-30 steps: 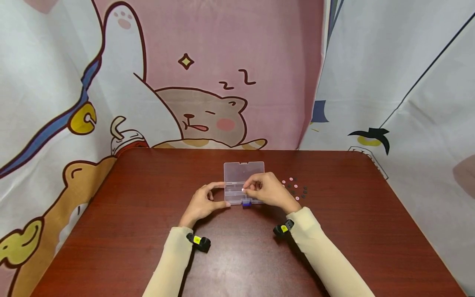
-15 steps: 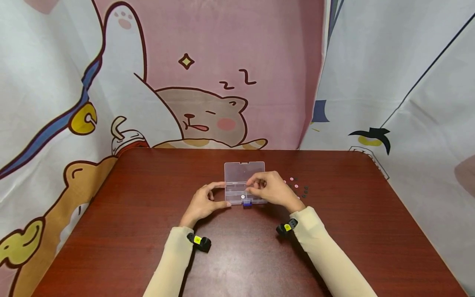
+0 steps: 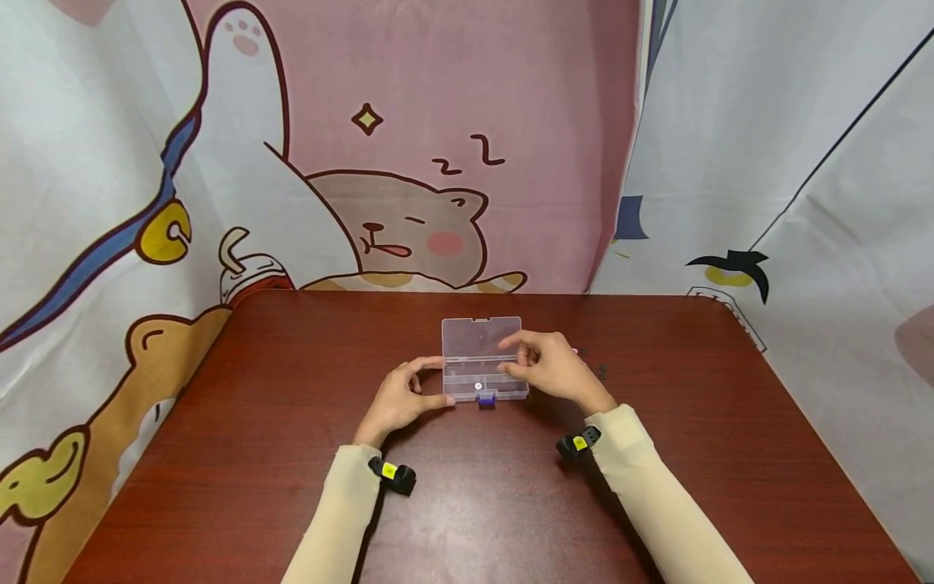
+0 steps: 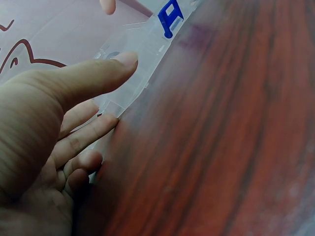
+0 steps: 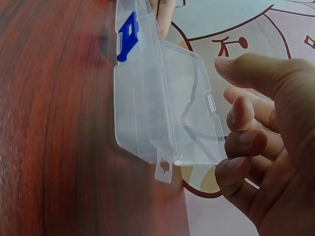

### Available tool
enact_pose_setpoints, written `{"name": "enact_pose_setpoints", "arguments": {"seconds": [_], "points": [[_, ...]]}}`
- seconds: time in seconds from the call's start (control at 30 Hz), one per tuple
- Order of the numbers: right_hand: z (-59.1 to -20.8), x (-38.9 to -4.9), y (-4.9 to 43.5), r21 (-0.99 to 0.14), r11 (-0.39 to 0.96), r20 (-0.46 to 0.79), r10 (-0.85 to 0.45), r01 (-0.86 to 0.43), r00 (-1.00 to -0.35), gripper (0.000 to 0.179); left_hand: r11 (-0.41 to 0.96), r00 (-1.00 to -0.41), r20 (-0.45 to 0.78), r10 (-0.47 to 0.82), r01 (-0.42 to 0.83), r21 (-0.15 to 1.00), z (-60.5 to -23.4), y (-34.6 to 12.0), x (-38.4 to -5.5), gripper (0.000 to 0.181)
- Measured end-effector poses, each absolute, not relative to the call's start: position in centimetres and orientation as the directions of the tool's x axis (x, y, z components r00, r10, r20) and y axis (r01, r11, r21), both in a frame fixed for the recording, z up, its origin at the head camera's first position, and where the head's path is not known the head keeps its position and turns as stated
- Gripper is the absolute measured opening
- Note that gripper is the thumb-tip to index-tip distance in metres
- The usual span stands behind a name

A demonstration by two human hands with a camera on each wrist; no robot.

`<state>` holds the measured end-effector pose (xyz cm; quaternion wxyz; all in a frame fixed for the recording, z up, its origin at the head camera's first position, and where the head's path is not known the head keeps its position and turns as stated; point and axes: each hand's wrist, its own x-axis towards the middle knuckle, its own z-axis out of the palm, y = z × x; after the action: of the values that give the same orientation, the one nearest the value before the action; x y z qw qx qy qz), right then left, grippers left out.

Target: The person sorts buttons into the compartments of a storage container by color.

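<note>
A clear plastic compartment box (image 3: 463, 367) stands on the table with its lid (image 3: 477, 337) raised and its blue latch (image 3: 486, 401) hanging at the front. My left hand (image 3: 396, 403) holds the box's left end, thumb at the front corner and a finger at the back corner. One small white, round, button-like piece (image 3: 477, 386) lies in a front compartment. Over the box's right side hovers my right hand (image 3: 549, 364); its thumb and forefinger are apart with nothing between them. In the right wrist view, the right fingers (image 5: 246, 142) are loosely bent, apart from the lid (image 5: 192, 93).
Just past the right hand lie small dark pieces (image 3: 601, 372) and a pink piece (image 3: 576, 351), others being hidden behind that hand. The brown wooden table (image 3: 467, 503) ends against a printed cloth (image 3: 554, 162) at the back.
The right hand has let go of the small white piece, which now lies in the front compartment. It has drawn back to the right and its fingers have parted. The left hand stays put.
</note>
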<state>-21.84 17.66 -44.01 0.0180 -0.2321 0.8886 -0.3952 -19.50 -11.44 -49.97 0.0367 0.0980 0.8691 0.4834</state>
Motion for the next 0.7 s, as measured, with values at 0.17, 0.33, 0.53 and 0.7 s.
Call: {"name": "enact_pose_setpoints", "arguments": {"seconds": [0.17, 0.33, 0.53, 0.7], "points": [[-43.9, -21.8, 18.3, -0.726, 0.577, 0.133, -0.417, -0.375, -0.899, 0.040, 0.514, -0.977, 0.037, 0.210, 0.143, 0.846, -50.0, -11.5, -19.5, 0.068], [-44.0, -21.8, 19.0, -0.705, 0.601, 0.145, -0.400, -0.378, -0.905, 0.049, 0.510, -0.977, 0.039, 0.211, 0.144, 0.848, -50.1, -11.4, -19.5, 0.067], [-44.1, -21.7, 19.9, -0.669, 0.650, 0.130, -0.376, -0.361, -0.918, 0.062, 0.506, -0.976, 0.044, 0.212, 0.149, 0.850, -50.1, -11.4, -19.6, 0.067], [-44.1, -21.8, 20.7, -0.655, 0.674, 0.114, -0.359, -0.342, -0.926, 0.067, 0.504, -0.978, 0.023, 0.207, 0.127, 0.854, -50.0, -11.5, -19.5, 0.067]]}}
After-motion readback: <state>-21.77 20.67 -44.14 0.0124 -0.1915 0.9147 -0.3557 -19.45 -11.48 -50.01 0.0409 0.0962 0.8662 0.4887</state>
